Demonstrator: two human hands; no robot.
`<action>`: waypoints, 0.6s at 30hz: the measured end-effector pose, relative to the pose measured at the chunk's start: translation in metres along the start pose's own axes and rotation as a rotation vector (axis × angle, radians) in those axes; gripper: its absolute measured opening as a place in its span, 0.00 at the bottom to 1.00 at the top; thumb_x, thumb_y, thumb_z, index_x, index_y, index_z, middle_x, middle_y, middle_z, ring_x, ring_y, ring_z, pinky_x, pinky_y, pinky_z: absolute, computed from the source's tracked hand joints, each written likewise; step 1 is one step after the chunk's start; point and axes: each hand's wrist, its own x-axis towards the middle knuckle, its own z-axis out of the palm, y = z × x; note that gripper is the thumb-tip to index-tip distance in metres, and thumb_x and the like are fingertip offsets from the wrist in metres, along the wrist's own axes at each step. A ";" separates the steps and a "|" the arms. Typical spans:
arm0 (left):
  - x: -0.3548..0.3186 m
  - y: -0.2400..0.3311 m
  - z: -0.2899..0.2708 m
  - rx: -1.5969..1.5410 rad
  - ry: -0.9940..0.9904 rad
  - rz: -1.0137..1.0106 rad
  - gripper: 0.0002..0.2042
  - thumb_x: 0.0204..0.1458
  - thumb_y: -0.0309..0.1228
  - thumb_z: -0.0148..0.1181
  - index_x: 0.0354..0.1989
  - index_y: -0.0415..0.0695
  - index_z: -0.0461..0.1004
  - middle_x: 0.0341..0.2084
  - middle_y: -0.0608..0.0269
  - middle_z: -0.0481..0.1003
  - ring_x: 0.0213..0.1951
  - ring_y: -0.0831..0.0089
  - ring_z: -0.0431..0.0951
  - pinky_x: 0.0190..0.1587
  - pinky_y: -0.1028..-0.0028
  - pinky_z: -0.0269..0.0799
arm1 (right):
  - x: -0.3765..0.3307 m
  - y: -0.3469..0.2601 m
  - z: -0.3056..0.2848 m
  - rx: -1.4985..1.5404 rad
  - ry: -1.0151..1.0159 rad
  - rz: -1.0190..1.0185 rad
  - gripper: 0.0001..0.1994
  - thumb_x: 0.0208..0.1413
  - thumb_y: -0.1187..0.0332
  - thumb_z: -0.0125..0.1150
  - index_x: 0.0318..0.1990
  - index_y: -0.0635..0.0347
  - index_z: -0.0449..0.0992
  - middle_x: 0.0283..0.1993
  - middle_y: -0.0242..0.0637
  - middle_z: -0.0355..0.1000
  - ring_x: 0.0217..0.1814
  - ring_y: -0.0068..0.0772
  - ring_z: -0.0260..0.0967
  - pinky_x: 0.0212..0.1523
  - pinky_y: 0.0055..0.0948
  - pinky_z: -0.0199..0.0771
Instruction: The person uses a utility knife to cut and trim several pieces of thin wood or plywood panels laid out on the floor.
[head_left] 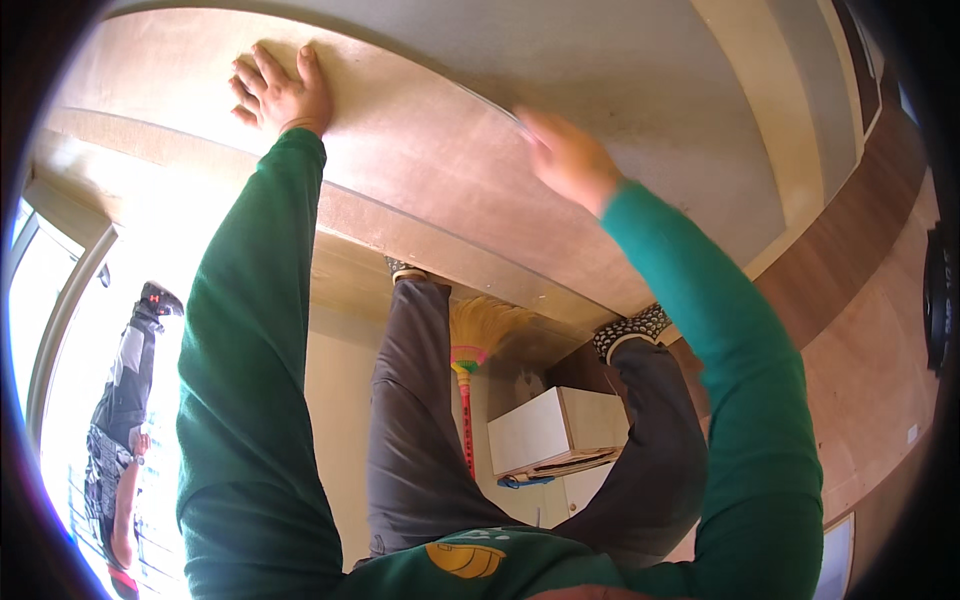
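Note:
My left hand (pixel 280 95) lies flat on a large pale wood-coloured panel (pixel 420 150), fingers spread near its far edge. At that same edge, further right, is my right hand (pixel 570 158), smeared by motion. Its fingers are curled closed around the edge line, where a thin greyish sliver shows by the fingertips; what it is cannot be made out. Beyond the panel's curved-looking edge lies a darker grey sheet-like surface (pixel 640 90).
My feet in patterned footwear (pixel 632 332) are beside the panel's near side. A straw broom (pixel 485 325) with a red handle and a white cabinet-like box (pixel 530 435) show between my legs. At left, another person (pixel 125 400) is near a bright framed opening (pixel 60 310).

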 end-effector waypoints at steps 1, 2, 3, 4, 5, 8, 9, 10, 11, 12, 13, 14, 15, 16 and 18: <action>0.001 0.006 -0.001 -0.001 -0.009 -0.013 0.43 0.58 0.68 0.37 0.76 0.53 0.47 0.76 0.52 0.42 0.76 0.53 0.38 0.73 0.46 0.28 | -0.041 0.016 -0.020 -0.020 0.019 -0.005 0.21 0.57 0.74 0.56 0.59 0.52 0.72 0.48 0.46 0.76 0.47 0.51 0.76 0.44 0.43 0.78; -0.001 0.013 0.000 -0.004 -0.023 -0.025 0.43 0.58 0.68 0.37 0.76 0.53 0.47 0.76 0.52 0.42 0.76 0.53 0.38 0.73 0.46 0.28 | -0.075 0.033 -0.035 -0.073 -0.021 0.052 0.21 0.57 0.75 0.56 0.59 0.52 0.72 0.47 0.45 0.76 0.44 0.51 0.76 0.42 0.42 0.78; 0.000 0.016 0.001 0.005 -0.034 -0.028 0.43 0.58 0.68 0.37 0.76 0.53 0.47 0.76 0.52 0.42 0.76 0.54 0.37 0.73 0.46 0.28 | -0.093 0.038 -0.044 -0.107 -0.039 0.090 0.20 0.58 0.75 0.56 0.59 0.52 0.72 0.46 0.45 0.76 0.43 0.51 0.76 0.42 0.42 0.78; 0.000 0.017 0.002 -0.009 -0.031 -0.029 0.43 0.58 0.67 0.39 0.76 0.53 0.47 0.76 0.52 0.42 0.77 0.54 0.37 0.73 0.46 0.27 | -0.101 0.036 -0.047 -0.133 -0.067 0.130 0.20 0.58 0.74 0.56 0.59 0.52 0.72 0.46 0.45 0.76 0.43 0.51 0.76 0.42 0.42 0.78; -0.001 0.019 0.004 -0.023 -0.027 -0.030 0.43 0.58 0.66 0.40 0.76 0.52 0.47 0.76 0.52 0.42 0.77 0.54 0.37 0.73 0.45 0.27 | -0.100 0.037 -0.049 -0.121 -0.078 0.156 0.19 0.59 0.74 0.55 0.59 0.52 0.72 0.45 0.44 0.77 0.42 0.50 0.76 0.41 0.42 0.78; -0.002 0.013 -0.001 -0.016 -0.039 -0.027 0.43 0.58 0.66 0.40 0.76 0.52 0.47 0.76 0.51 0.42 0.77 0.54 0.36 0.74 0.45 0.26 | -0.070 0.011 -0.059 -0.063 -0.083 0.164 0.18 0.61 0.72 0.55 0.58 0.52 0.73 0.45 0.44 0.77 0.42 0.49 0.76 0.40 0.42 0.78; -0.002 0.011 -0.001 -0.021 -0.035 -0.011 0.43 0.58 0.66 0.39 0.76 0.52 0.47 0.76 0.51 0.42 0.77 0.54 0.36 0.74 0.45 0.26 | -0.058 0.002 -0.052 -0.039 -0.061 0.128 0.17 0.61 0.71 0.54 0.58 0.52 0.73 0.44 0.44 0.77 0.42 0.49 0.76 0.40 0.43 0.78; -0.002 0.011 0.000 -0.027 -0.030 0.007 0.43 0.58 0.66 0.39 0.76 0.52 0.47 0.76 0.51 0.42 0.77 0.54 0.36 0.74 0.45 0.25 | -0.042 -0.006 -0.043 -0.017 -0.036 0.093 0.17 0.62 0.70 0.54 0.58 0.52 0.73 0.44 0.45 0.77 0.42 0.49 0.76 0.40 0.44 0.77; -0.003 0.011 -0.001 -0.024 -0.034 -0.002 0.43 0.58 0.67 0.38 0.76 0.53 0.46 0.76 0.51 0.42 0.77 0.54 0.36 0.74 0.46 0.26 | -0.019 -0.014 -0.031 -0.002 -0.002 0.065 0.17 0.63 0.69 0.53 0.59 0.52 0.72 0.44 0.46 0.77 0.42 0.50 0.76 0.41 0.45 0.77; -0.003 0.014 0.000 -0.026 -0.038 -0.010 0.43 0.58 0.68 0.36 0.76 0.53 0.46 0.76 0.52 0.42 0.77 0.55 0.36 0.74 0.46 0.26 | 0.008 -0.020 -0.018 0.009 0.036 0.039 0.17 0.64 0.68 0.52 0.59 0.52 0.72 0.44 0.47 0.77 0.42 0.51 0.76 0.42 0.47 0.77; -0.002 0.015 0.000 -0.023 -0.040 -0.018 0.44 0.58 0.69 0.35 0.76 0.53 0.46 0.76 0.52 0.41 0.77 0.55 0.36 0.74 0.47 0.26 | 0.037 -0.028 -0.007 0.022 0.015 0.031 0.17 0.64 0.67 0.51 0.59 0.52 0.72 0.44 0.48 0.77 0.42 0.53 0.76 0.43 0.48 0.76; -0.002 0.017 0.002 -0.021 -0.038 -0.017 0.44 0.58 0.69 0.35 0.76 0.54 0.46 0.76 0.52 0.42 0.77 0.55 0.36 0.74 0.47 0.26 | 0.060 -0.036 -0.001 0.032 -0.004 0.024 0.17 0.64 0.67 0.50 0.60 0.52 0.72 0.44 0.49 0.77 0.43 0.54 0.75 0.45 0.49 0.76; -0.002 0.015 0.004 -0.013 -0.038 -0.016 0.43 0.58 0.69 0.35 0.76 0.54 0.46 0.76 0.52 0.42 0.77 0.55 0.36 0.74 0.47 0.27 | 0.073 -0.045 0.002 0.000 -0.063 0.054 0.18 0.64 0.67 0.51 0.61 0.53 0.71 0.47 0.48 0.77 0.46 0.52 0.76 0.47 0.46 0.76; -0.003 0.014 0.005 -0.005 -0.039 -0.015 0.43 0.58 0.69 0.35 0.76 0.54 0.46 0.76 0.52 0.42 0.77 0.55 0.36 0.74 0.47 0.27 | 0.082 -0.050 0.002 -0.033 -0.121 0.084 0.20 0.64 0.67 0.53 0.63 0.54 0.70 0.49 0.47 0.77 0.49 0.50 0.76 0.49 0.44 0.76; -0.004 0.007 0.002 0.004 -0.034 -0.001 0.43 0.58 0.69 0.35 0.76 0.54 0.46 0.76 0.52 0.42 0.77 0.55 0.36 0.74 0.47 0.27 | 0.057 -0.042 0.003 0.019 -0.139 0.131 0.22 0.62 0.69 0.54 0.64 0.55 0.69 0.53 0.49 0.76 0.54 0.48 0.75 0.52 0.42 0.75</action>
